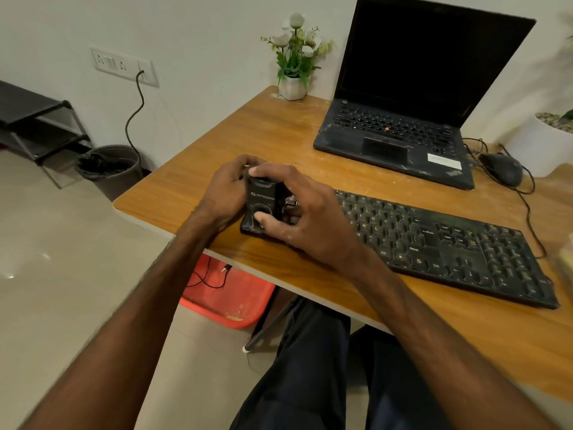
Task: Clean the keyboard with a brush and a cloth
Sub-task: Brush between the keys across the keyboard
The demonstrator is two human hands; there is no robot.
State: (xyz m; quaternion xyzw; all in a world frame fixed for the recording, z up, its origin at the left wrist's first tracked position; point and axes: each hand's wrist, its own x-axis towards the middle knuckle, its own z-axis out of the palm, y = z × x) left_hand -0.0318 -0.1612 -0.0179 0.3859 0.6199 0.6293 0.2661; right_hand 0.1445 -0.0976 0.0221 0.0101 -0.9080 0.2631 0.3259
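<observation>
Keyboard [449,243], black and full-size, lies slantwise on the wooden table [248,135]. Its left end is hidden behind the right hand [304,218] and a small black case [262,197] held just there. Both hands grip the case. The left hand [226,193] wraps round its left side. The right hand has its thumb on a round ring low on the case's face and a fingertip on the top edge. Pale lettering on the case is too blurred to read, and I cannot tell whether the case rests on the table or is lifted. Something small and shiny shows between the right hand's fingers, too unclear to name. Beyond the keyboard stands an open laptop [403,125] with a dark screen. A wired mouse [502,169] lies beyond the keyboard's right half. Near the keyboard's right end, a pale blurred thing [565,262] is cut off by the frame edge.
</observation>
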